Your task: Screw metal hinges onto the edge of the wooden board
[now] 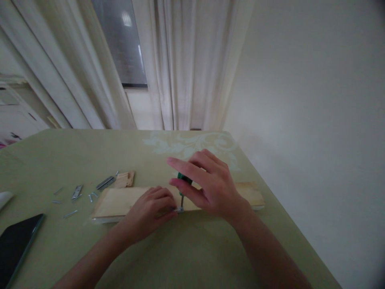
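Observation:
A long pale wooden board (120,200) lies flat across the table. My right hand (210,182) is around the green handle of a screwdriver (182,199), its index finger stretched out past the handle. The shaft points straight down, with its tip at a small metal plate (179,210) on the board's near edge. With curled fingers, my left hand (155,206) holds that plate from the left against the board. Most of the plate is hidden under the fingertips, and any screw beneath the tip is too small to make out.
On the left lie metal plates with holes (77,192), a longer metal piece (105,183) and several loose screws (70,214). A small wooden block (124,179) sits behind the board. A dark phone (19,245) lies at the near left. The wall (315,140) runs along the table's right edge.

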Available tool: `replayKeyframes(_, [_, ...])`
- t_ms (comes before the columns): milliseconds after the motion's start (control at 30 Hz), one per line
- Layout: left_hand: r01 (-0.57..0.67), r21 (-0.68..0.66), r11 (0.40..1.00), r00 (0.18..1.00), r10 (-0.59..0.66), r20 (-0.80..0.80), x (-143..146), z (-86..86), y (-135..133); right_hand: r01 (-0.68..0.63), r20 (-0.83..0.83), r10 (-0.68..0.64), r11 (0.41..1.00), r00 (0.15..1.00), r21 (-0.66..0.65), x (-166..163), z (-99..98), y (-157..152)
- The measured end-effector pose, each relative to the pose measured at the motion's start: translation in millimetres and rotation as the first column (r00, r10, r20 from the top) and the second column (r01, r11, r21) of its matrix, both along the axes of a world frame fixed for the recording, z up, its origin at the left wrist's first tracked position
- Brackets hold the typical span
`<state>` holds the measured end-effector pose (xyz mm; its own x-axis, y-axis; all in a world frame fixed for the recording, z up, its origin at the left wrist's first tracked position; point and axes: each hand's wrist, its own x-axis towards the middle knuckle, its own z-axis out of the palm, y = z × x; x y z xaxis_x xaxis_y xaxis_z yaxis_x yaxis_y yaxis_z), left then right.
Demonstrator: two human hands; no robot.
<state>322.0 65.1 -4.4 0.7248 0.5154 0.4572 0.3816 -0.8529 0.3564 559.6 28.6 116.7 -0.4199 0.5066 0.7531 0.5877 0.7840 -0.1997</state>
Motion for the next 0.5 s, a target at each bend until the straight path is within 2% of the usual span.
replayKeyframes(67, [-0.018, 0.116, 0.993, 0.999, 0.013, 0.046, -7.1, -13.7, -9.6, 0.057, 0.015, -0.058, 0.996, 0.998, 0.068, -2.3, -0.7, 0.9])
replayKeyframes(200, [-0.015, 0.305, 0.952, 0.996, -0.015, 0.093, -19.0, -35.5, -21.9, -0.130, -0.026, 0.129, 0.989, 0.991, -0.074, -5.2, -0.6, -0.1])
replayKeyframes(233, [-0.016, 0.319, 0.948, 0.996, -0.014, 0.092, -21.5, -39.2, -23.4, -0.116, -0.045, 0.114, 0.992, 0.992, -0.043, -5.3, -1.5, -0.7])
replayKeyframes(300, [-0.039, 0.315, 0.948, 0.995, 0.008, 0.097, -25.3, -44.6, -25.1, 0.022, -0.045, -0.016, 0.991, 0.999, 0.134, -5.0, -4.3, -1.9])
replayKeyframes(367, [-0.061, 0.306, 0.950, 0.994, 0.028, 0.110, -27.1, -47.5, -25.5, 0.165, -0.020, -0.169, 0.926, 0.985, 0.340, -4.4, -5.9, -3.5])
replayKeyframes(400, [-0.068, 0.305, 0.950, 0.993, 0.033, 0.117, -27.2, -48.2, -25.6, 0.194, 0.006, -0.214, 0.901, 0.977, 0.388, -4.2, -5.6, -4.5])
replayKeyframes(433, [-0.073, 0.304, 0.950, 0.992, 0.037, 0.123, -26.8, -48.4, -25.6, 0.196, 0.034, -0.227, 0.900, 0.973, 0.390, -4.2, -4.5, -5.5])
replayKeyframes(500, [-0.077, 0.302, 0.950, 0.990, 0.038, 0.135, -25.0, -47.9, -25.8, 0.148, 0.050, -0.168, 0.948, 0.984, 0.281, -4.8, -1.0, -7.5])
